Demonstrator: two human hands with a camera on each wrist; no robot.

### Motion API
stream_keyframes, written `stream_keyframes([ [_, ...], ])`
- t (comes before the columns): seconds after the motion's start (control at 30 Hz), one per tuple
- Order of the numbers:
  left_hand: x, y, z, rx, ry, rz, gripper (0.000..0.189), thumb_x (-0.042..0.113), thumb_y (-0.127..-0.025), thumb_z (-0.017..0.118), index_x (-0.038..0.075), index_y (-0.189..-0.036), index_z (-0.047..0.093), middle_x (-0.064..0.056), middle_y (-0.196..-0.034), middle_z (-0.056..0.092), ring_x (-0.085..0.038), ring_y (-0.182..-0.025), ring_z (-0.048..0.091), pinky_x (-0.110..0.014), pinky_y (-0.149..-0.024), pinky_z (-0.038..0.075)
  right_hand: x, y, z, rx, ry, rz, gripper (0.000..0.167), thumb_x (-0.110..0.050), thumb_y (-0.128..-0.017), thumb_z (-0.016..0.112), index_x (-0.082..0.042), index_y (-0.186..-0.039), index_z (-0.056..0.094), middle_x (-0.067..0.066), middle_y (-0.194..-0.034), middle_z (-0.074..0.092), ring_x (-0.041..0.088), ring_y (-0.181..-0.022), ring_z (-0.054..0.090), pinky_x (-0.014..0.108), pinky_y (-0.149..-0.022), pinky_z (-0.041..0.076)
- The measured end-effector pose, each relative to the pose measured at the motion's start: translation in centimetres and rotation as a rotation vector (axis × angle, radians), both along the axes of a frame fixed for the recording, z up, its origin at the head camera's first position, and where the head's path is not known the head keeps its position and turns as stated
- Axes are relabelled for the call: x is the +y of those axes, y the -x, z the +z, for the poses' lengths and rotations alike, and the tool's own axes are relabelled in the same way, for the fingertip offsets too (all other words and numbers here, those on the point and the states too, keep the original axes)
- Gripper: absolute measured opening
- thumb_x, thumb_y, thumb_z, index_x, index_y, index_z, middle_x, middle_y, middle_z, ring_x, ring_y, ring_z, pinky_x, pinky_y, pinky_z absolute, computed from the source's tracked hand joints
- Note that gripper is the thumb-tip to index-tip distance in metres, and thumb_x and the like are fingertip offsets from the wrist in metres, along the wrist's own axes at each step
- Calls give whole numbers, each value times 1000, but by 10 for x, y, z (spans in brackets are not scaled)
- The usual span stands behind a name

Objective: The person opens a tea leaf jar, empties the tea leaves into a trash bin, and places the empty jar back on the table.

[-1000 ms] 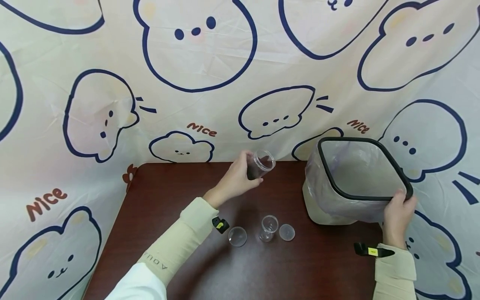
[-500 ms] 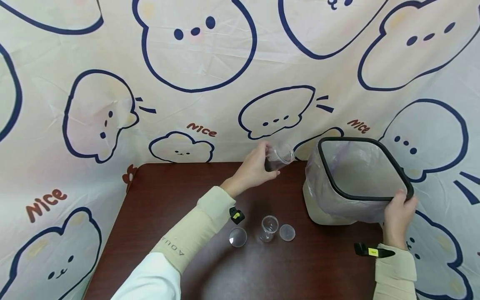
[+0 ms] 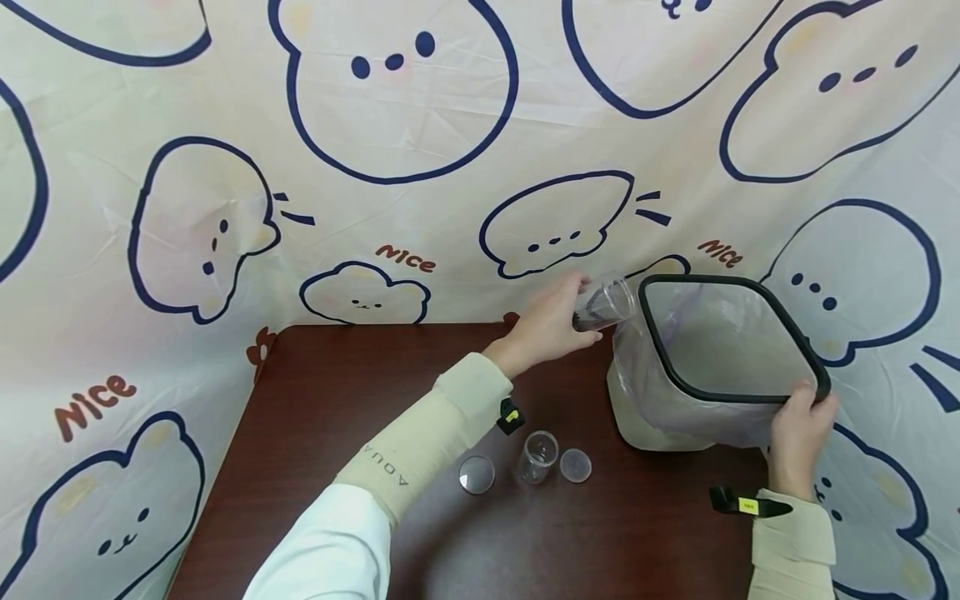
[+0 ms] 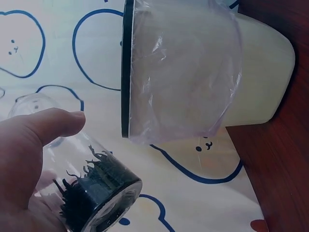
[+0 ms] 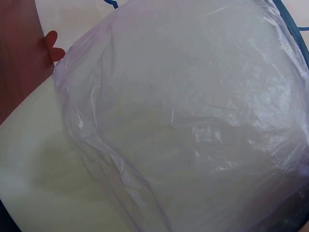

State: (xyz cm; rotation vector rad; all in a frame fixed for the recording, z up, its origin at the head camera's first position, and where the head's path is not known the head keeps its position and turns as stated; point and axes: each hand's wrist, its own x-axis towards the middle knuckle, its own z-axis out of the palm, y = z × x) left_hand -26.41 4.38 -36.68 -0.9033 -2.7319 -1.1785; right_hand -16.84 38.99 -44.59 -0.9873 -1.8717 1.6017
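Observation:
My left hand [image 3: 546,329] grips a clear jar [image 3: 611,300], tilted with its mouth toward the bin. Dark, thin, curly shreds like dried tea leaves [image 4: 94,186] lie at the jar's bottom in the left wrist view. Just right of the jar stands a cream trash bin [image 3: 652,417] with a black rim [image 3: 720,396] and a translucent bag [image 5: 193,121] folded over it. At the rim's near right corner, my right hand [image 3: 802,433] holds on. The jar's mouth is beside the bin's left edge, not over the opening.
On the brown table [image 3: 337,400] a small clear jar [image 3: 538,457] stands between two round lids, a clear lid [image 3: 476,475] on its left and a frosted lid [image 3: 575,465] on its right. A patterned cloth [image 3: 390,225] hangs behind the table.
My left hand has carried the jar rightward and slightly up, close to the bin, and the jar leans over further. My right hand stays on the rim.

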Motion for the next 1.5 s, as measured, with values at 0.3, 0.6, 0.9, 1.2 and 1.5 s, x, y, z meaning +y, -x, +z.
stream_keyframes([
  [0.3,22,4,11,29,135,9,78,33,-86,83,9,-149,42,-8,-144,52,-19,-129,51,-33,-106,44,0,-1,1,12,4,11,18,-37,-108,35,-27,-121,42,-11,-108,35,9,-106,33,29,-91,23],
  [0.6,45,8,25,59,320,16,84,41,-88,80,16,-156,36,-4,-152,46,-17,-135,47,-36,-114,35,-1,-2,1,17,10,12,20,-37,-108,35,-26,-123,42,-11,-109,35,9,-106,32,29,-90,23],
  [0.9,67,13,36,85,450,-8,83,42,-91,76,21,-157,31,-1,-148,45,-15,-131,47,-35,-113,33,0,-2,0,6,6,10,25,-36,-109,35,-26,-130,42,-13,-111,37,8,-108,33,28,-91,24],
  [1.2,86,17,48,139,542,-36,76,41,-91,76,23,-153,36,1,-142,48,-15,-128,49,-36,-111,34,-2,-2,2,-3,25,11,32,-37,-109,34,-24,-137,41,-14,-120,39,8,-115,33,26,-99,25],
  [1.5,101,19,50,194,653,-30,66,34,-96,70,27,-152,36,3,-143,47,-15,-131,46,-34,-110,33,-1,-1,1,-16,10,9,27,-39,-109,34,-26,-131,41,-13,-112,37,9,-111,33,28,-95,25],
])
